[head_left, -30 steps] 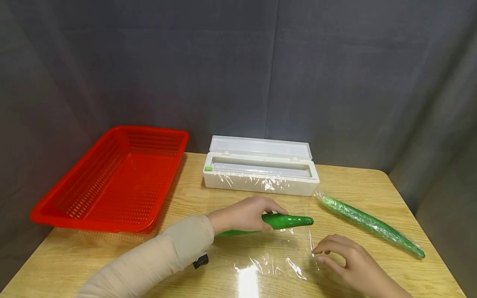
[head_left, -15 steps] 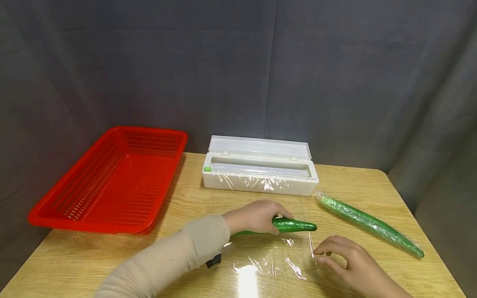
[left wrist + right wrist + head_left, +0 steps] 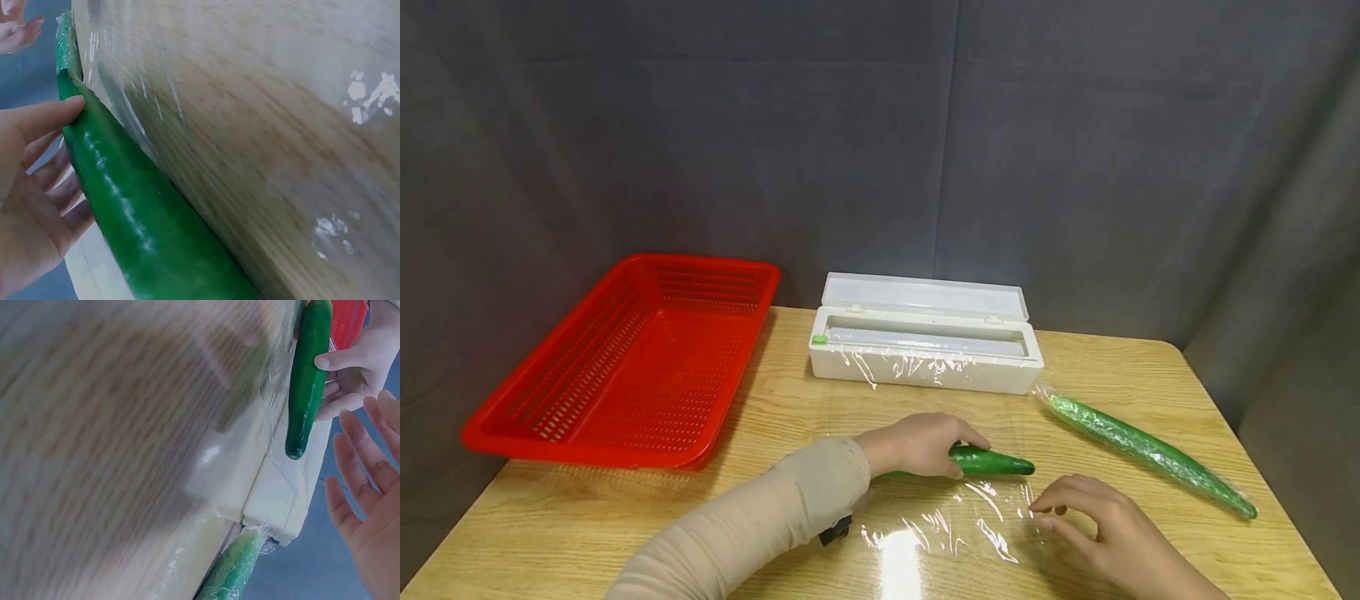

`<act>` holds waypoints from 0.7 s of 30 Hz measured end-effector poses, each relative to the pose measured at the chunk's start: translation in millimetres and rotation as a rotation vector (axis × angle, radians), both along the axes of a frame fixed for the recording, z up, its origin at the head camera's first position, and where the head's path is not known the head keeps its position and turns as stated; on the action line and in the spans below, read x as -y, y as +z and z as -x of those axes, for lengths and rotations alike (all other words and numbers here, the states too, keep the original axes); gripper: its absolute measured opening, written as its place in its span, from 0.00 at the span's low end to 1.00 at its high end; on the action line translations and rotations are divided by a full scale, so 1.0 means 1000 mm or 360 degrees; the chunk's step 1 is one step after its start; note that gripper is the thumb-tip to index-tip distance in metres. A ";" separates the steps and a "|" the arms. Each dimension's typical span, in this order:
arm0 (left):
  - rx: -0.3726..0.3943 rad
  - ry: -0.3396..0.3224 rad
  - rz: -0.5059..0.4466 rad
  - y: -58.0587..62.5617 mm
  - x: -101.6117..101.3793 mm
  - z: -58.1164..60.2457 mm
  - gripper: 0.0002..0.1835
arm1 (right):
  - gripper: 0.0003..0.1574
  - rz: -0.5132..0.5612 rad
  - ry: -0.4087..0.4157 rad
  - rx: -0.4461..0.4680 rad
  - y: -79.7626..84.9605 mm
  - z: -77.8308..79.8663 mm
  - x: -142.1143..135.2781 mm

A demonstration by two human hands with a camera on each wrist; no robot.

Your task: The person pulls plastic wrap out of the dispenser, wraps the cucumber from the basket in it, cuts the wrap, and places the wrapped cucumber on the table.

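L hand (image 3: 921,447) has bare cuke (image 3: 996,462) gripped, thumb one side, fingers opp., over cling film (image 3: 955,527) running fr. white dispenser (image 3: 925,372), lid (image 3: 925,296) up. Cuke/film contact: can't tell from where I stand. R hand (image 3: 1105,523) apart fr. L, thumb & fingers parted, nr film's R edge; touch unclear. Wrapped cuke (image 3: 1150,452) on table (image 3: 1105,362), far R; red basket (image 3: 688,350) L.
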State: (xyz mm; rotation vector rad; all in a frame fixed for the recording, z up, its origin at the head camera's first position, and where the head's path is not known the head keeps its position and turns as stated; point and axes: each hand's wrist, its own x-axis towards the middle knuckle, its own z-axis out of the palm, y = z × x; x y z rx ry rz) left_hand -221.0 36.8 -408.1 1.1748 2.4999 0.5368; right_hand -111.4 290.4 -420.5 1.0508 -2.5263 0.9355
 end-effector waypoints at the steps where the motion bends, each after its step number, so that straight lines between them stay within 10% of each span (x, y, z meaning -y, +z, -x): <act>1: -0.0002 0.0001 0.0010 -0.001 0.000 0.000 0.29 | 0.24 -0.0002 -0.0003 -0.0001 0.000 0.000 0.000; 21: -0.0095 0.0068 -0.0073 0.007 0.023 -0.008 0.24 | 0.26 0.0006 0.0013 -0.0014 0.000 0.002 0.002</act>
